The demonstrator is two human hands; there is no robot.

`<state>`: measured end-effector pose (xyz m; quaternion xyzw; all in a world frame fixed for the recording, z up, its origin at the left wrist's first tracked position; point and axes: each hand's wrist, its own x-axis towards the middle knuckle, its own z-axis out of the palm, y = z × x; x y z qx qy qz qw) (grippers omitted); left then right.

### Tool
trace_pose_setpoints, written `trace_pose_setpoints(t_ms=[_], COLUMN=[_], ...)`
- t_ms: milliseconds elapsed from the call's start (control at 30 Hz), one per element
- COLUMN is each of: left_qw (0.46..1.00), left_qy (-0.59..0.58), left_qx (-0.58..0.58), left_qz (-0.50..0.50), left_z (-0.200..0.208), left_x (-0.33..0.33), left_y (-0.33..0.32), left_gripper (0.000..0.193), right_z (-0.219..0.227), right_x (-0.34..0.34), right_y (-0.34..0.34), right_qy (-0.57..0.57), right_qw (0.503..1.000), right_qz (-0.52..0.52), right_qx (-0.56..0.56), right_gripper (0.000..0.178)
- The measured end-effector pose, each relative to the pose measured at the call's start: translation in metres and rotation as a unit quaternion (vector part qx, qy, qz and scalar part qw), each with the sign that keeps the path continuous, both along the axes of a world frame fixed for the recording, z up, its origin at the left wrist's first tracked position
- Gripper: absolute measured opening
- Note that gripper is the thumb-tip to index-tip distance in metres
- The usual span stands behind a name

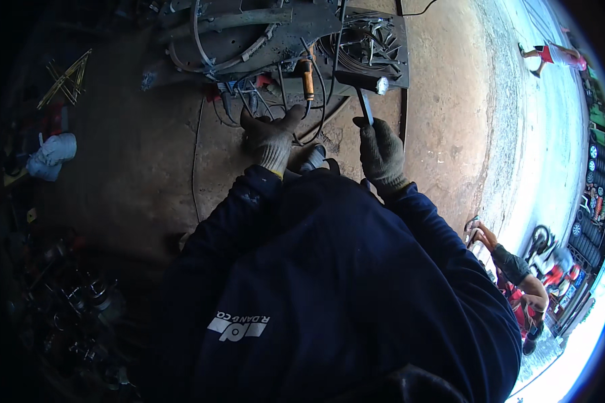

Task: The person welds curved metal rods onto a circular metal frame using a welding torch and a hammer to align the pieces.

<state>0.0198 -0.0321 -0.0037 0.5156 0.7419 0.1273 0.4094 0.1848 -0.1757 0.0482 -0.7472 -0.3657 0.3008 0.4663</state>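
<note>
Biggest first: brown, stained floor under everything, brighter right of the hands. Dark metal tabletop is ahead of both hands, loaded with bent bars and cables. Person in red is low down, well right of and behind the right hand. Heap of metal scraps on the tabletop, ahead of the right hand, coiled wire just beside it.

Both hands gloved. Right hand: closed round the lower end of a flat-handled tool. Tool sticks up ahead of that hand; dark cylindrical head, bright end face pointing right, overlapping the near edge of the tabletop in view. Can't tell if it touches. Left hand: thumb parted from fingers, roughly half open; palm side hidden, can't tell if it has hold of anything. White cloth bundle well left of it. Black cables loop between the hands. Smallest: orange handle, upright in view, just ahead and right of the left hand, cable out its lower end.
</note>
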Motion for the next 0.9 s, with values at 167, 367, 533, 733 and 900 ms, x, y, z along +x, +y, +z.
trace_pose_setpoints(t_ms=[167, 367, 533, 733, 900], left_qw=[0.998, 0.994, 0.986, 0.972, 0.984], left_qy=[-0.015, -0.069, -0.131, -0.228, -0.165], left_qx=[0.057, 0.017, 0.065, -0.054, 0.067], left_qz=[-0.039, -0.088, -0.080, 0.016, -0.005], left_z=[-0.023, 0.001, -0.032, -0.014, -0.053], left_x=[-0.008, -0.010, -0.019, -0.009, -0.010], left_y=[-0.009, -0.014, -0.021, -0.010, -0.016], left_gripper=[0.124, 0.119, 0.128, 0.128, 0.130], right_z=[0.001, 0.009, 0.010, 0.000, 0.015], right_x=[-0.002, -0.009, -0.020, -0.013, -0.020], right_y=[0.018, 0.044, 0.053, 0.056, 0.064], right_qy=[-0.021, -0.058, -0.103, -0.222, -0.226], right_qw=[0.998, 0.992, 0.990, 0.967, 0.964], right_qz=[0.054, 0.087, 0.098, 0.120, 0.109], right_qx=[-0.024, -0.068, -0.023, -0.024, -0.086], right_gripper=[0.036, 0.026, 0.023, 0.022, 0.019])
